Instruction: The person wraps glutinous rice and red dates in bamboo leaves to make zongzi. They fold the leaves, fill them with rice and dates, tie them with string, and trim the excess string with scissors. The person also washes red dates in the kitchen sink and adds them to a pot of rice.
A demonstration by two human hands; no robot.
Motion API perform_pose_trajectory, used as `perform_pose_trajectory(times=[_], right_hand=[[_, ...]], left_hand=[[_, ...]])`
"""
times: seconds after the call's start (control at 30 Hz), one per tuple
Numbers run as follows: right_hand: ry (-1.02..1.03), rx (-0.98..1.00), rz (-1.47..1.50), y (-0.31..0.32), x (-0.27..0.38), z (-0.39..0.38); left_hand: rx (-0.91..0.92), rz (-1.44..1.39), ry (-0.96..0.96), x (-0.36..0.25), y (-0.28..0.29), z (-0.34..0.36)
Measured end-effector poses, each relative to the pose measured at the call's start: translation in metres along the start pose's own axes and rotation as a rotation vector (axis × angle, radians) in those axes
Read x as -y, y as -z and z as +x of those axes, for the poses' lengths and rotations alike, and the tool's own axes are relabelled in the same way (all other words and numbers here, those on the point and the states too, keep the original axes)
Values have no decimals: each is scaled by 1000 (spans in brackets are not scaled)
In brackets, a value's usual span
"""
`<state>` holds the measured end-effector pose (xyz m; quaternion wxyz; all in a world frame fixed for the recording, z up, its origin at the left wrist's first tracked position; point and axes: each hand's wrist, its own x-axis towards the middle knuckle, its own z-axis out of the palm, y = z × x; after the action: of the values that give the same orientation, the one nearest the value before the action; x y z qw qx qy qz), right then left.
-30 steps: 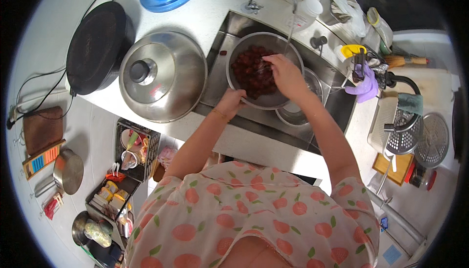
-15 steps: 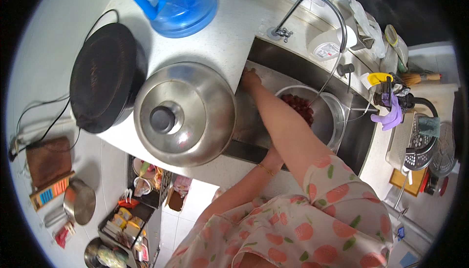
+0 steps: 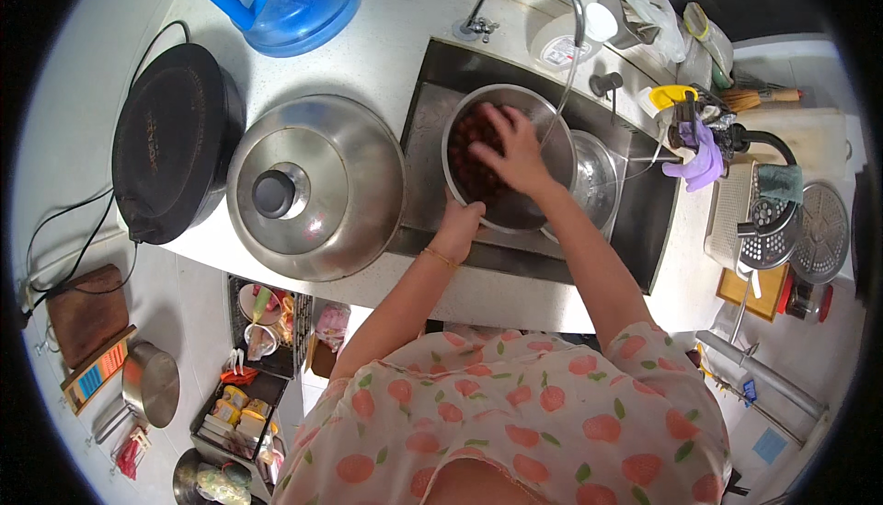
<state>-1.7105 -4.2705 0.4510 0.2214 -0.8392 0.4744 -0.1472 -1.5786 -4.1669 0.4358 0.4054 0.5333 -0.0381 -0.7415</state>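
A round steel bowl [image 3: 555, 151] is tilted over the sink [image 3: 432, 105], with many small, round, dark-red fruits [image 3: 474, 169] gathered on its left side. Their exact kind is hard to make out. My left hand [image 3: 457, 229] grips the bowl's near-left rim. Inside the bowl my right hand [image 3: 515, 151] is over the fruits, fingers spread and a little blurred. A thin stream of water falls from the curved tap [image 3: 578, 22] toward the bowl, close to my right hand. Behind the bowl's right side, a second shiny basin [image 3: 602, 183] sits in the sink, partly covered.
Left of the sink stands a large steel lid [image 3: 345, 183] with a black knob, then a black round appliance [image 3: 175, 142]. A blue water jug [image 3: 303, 8] is at the back. Purple gloves [image 3: 699, 160] hang at the right, by a perforated rack [image 3: 731, 197].
The bowl of fruits has come up and left, away from the second basin. My right hand has moved from the sink's left side into the bowl; my left hand now shows on its rim.
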Motion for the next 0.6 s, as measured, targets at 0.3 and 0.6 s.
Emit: perform_pose_trajectory(times=[0.3, 0.6], right_hand=[[124, 269, -248, 12, -14, -17], [-267, -162, 192, 122, -22, -50]], left_hand=[[186, 21, 33, -11, -3, 4], [38, 14, 35, -15, 1, 21]])
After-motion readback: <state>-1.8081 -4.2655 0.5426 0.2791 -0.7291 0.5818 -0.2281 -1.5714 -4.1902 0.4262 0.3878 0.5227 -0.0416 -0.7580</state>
